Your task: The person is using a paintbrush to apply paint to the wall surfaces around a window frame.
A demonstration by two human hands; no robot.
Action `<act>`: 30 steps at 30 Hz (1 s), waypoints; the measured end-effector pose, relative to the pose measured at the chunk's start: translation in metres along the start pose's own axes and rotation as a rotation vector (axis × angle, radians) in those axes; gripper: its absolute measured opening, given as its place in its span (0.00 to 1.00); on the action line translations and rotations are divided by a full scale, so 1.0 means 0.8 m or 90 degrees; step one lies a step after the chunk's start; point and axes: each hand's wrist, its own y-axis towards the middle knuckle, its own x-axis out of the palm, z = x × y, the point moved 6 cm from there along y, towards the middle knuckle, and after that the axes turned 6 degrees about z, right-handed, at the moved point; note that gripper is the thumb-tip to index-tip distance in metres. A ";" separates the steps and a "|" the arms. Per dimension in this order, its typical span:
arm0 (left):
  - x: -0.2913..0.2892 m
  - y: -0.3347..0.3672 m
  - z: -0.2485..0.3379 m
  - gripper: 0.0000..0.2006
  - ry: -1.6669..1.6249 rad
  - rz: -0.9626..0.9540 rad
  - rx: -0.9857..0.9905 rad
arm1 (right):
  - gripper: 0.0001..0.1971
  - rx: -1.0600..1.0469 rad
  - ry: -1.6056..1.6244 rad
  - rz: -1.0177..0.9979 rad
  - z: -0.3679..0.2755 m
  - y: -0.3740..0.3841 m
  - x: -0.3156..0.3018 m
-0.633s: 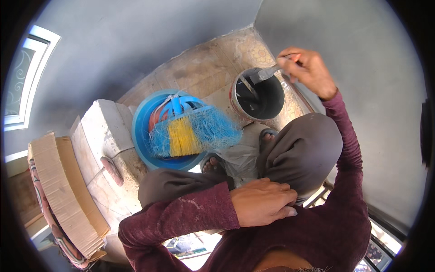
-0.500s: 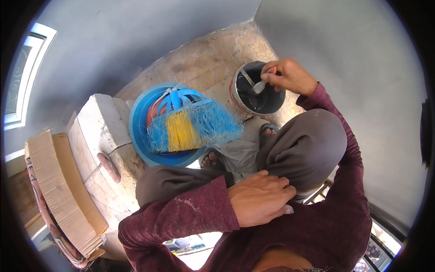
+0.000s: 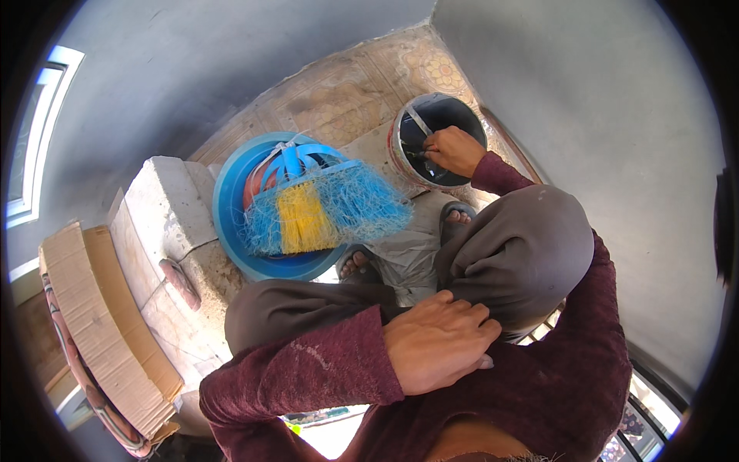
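My right hand [image 3: 457, 151] reaches over the dark bucket [image 3: 398, 146], its fingers pinched on a spoon. Most of the spoon is hidden by the hand and the dark inside of the bucket. A pale flat stick [image 3: 419, 120] leans against the inner wall, close to my fingertips. Dark, shiny stuff lies in the bottom; I cannot tell what it is. My left hand [image 3: 439, 343] rests across my lap by the right knee, back upward, fingers curled loosely together. Nothing shows in it, though its palm is hidden.
A blue basin [image 3: 223, 208] left of the bucket carries a blue and yellow broom head [image 3: 308, 215]. Beyond it stand a pale block [image 3: 173, 200], a sandal [image 3: 180, 283] and folded cardboard [image 3: 96, 323]. Grey walls [image 3: 585, 108] meet behind the bucket; a railing [image 3: 654, 377] is at lower right.
My right hand has lowered leftward into the bucket's mouth, taking the spoon, which showed above the rim before, down with it. My left hand has stayed on my lap.
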 end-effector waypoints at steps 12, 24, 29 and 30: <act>-0.003 -0.001 0.000 0.13 0.006 -0.006 0.000 | 0.10 0.027 0.086 0.028 -0.001 -0.011 -0.025; -0.003 0.008 -0.027 0.19 0.011 -0.053 -0.002 | 0.09 -0.156 0.210 0.107 -0.001 -0.032 -0.047; -0.006 0.013 -0.049 0.20 0.045 -0.116 -0.030 | 0.10 0.216 0.513 0.138 0.023 -0.064 -0.105; -0.001 0.016 -0.053 0.20 0.037 -0.121 -0.030 | 0.10 0.266 0.597 0.201 0.028 -0.083 -0.129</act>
